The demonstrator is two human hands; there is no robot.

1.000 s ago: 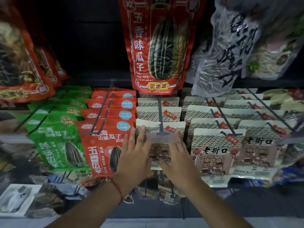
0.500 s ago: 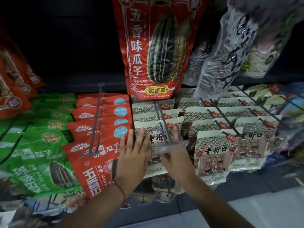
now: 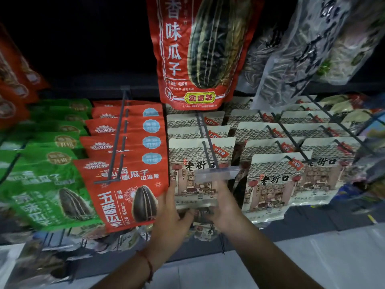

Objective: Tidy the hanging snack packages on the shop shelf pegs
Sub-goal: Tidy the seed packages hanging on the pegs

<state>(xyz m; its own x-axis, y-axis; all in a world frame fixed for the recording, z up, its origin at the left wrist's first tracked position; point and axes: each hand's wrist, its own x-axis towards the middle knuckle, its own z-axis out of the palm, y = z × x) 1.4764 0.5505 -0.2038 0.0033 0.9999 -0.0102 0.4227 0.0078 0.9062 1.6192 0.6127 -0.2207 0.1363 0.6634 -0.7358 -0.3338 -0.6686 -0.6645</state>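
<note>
- Front beige pack (image 3: 192, 174): hangs foremost on the centre peg (image 3: 208, 142), just behind the clear tag holder (image 3: 216, 174) at the peg tip; more beige packs are stacked behind it.
- Left hand (image 3: 170, 215): grip curled on the pack's lower left edge, thumb under its bottom seam.
- Right hand (image 3: 224, 207): grip on the lower right corner; its fingers are hidden behind the pack, so the closure is judged, not seen.
- Risk: a downward or outward pull could tear the hang hole or slide the pack off the tip; a sideways push could skew the red packs (image 3: 125, 184) touching its left edge.
- Room: the beige row (image 3: 277, 184) stands just beside on the right, the large red bag (image 3: 200, 51) overhangs the peg; the open way lies toward the person and below.
</note>
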